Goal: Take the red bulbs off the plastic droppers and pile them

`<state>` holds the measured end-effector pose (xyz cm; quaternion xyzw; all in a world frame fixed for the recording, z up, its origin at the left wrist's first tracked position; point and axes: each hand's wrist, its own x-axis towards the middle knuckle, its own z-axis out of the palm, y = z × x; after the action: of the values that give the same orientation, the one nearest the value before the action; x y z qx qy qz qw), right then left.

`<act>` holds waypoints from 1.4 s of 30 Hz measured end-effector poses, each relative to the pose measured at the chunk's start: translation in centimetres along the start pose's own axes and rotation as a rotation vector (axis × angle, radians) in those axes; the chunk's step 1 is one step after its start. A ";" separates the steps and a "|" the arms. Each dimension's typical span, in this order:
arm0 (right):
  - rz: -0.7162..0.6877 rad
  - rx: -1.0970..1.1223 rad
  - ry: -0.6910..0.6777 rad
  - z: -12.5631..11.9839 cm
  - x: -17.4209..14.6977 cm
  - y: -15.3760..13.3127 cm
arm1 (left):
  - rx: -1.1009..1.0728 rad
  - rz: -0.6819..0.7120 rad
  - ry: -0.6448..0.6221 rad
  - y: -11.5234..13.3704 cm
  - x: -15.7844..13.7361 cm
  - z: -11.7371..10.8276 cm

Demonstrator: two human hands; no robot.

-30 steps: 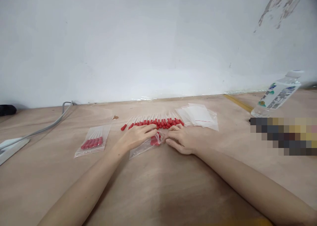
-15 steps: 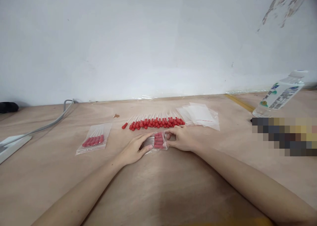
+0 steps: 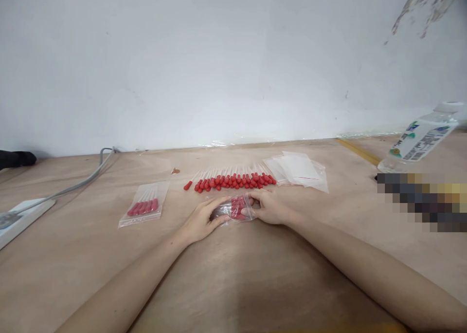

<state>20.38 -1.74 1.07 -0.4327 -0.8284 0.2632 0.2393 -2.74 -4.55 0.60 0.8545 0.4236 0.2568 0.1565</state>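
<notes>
Bag (image 3: 228, 209) of red-ended sticks sits between both hands. At nine o'clock from it, the left hand (image 3: 202, 221) is half curled, thumb and fingers gripping opposite edges; at three, the right hand (image 3: 272, 207) pinches the red-filled end, fingers bent. On the table (image 3: 219, 279), loose sticks (image 3: 233, 181) lie at twelve, flat bags (image 3: 297, 170) at two, the bottle (image 3: 419, 140) farther out, a second filled bag (image 3: 144, 204) at nine. White wall (image 3: 219, 70) rises beyond twelve.

The bulbs (image 3: 234, 179) are red, their stems (image 3: 229, 171) whitish, the loose bags (image 3: 301, 169) clear with a red line (image 3: 305, 178), the bench (image 3: 204, 284) tan, the cable (image 3: 87, 179) grey.
</notes>
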 end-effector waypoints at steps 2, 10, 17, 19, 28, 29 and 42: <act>0.013 0.047 0.032 0.4 0.0 0.1 | -0.007 -0.002 0.010 0.1 0.0 -0.1; -0.080 0.395 0.062 2.4 0.4 0.7 | -0.024 0.023 0.023 0.1 -0.1 0.0; -0.060 0.355 0.066 1.3 0.2 0.7 | -0.015 -0.027 0.026 -0.2 -0.1 0.1; -0.026 0.403 0.075 0.4 0.0 1.0 | -0.014 -0.033 0.029 -0.2 0.0 0.1; 0.214 0.615 0.218 -8.9 -0.3 5.1 | 0.000 -0.010 0.033 -0.3 -0.1 0.1; 0.202 0.608 0.299 -9.9 -0.4 5.5 | -0.001 -0.005 0.036 -0.3 -0.1 0.1; -0.073 -0.063 0.593 -4.2 0.8 8.2 | 0.006 0.005 0.045 -0.3 -0.1 0.1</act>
<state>27.43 3.89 -0.95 -0.4677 -0.7451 0.0908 0.4667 -2.89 -4.45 0.31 0.8500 0.4256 0.2752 0.1439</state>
